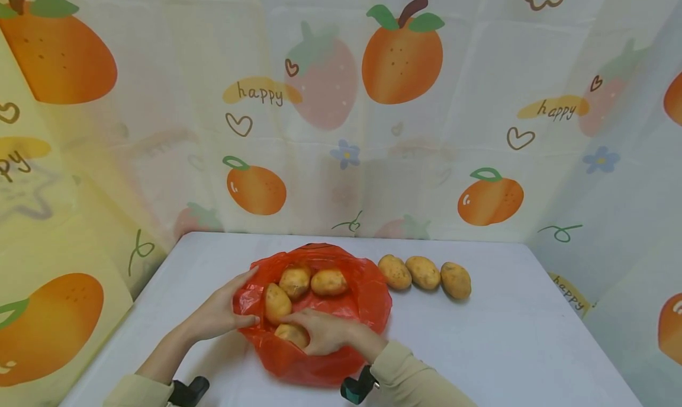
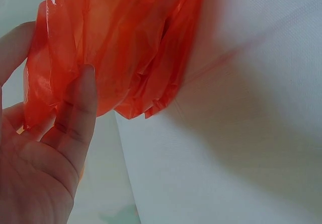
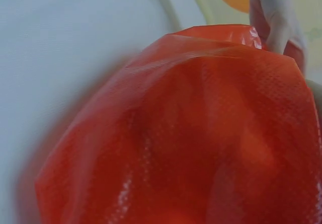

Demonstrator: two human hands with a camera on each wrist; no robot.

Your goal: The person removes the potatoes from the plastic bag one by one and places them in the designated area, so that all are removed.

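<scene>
A red plastic bag (image 1: 373, 303) sits with its mouth spread wide on the white table. My left hand (image 1: 221, 309) holds the bag's left rim; in the left wrist view, fingers (image 2: 78, 113) lie against the thin red film. Inside the bag, my right hand (image 1: 325, 331) grips a potato (image 1: 292, 335) near the front rim, partly covering it. Beyond it in the bag lie a potato (image 1: 277, 303) at the left, another potato (image 1: 295, 281) behind, and a third potato (image 1: 328, 282) towards the right. In the right wrist view the bag's side (image 3: 176, 133) hides the right hand.
Right of the bag, a row of three potatoes stands on the table: the left potato (image 1: 395, 272) close to the bag, a middle potato (image 1: 423, 272) and a right potato (image 1: 455, 281). A fruit-printed curtain (image 1: 341, 188) rises behind the white table (image 1: 511, 336).
</scene>
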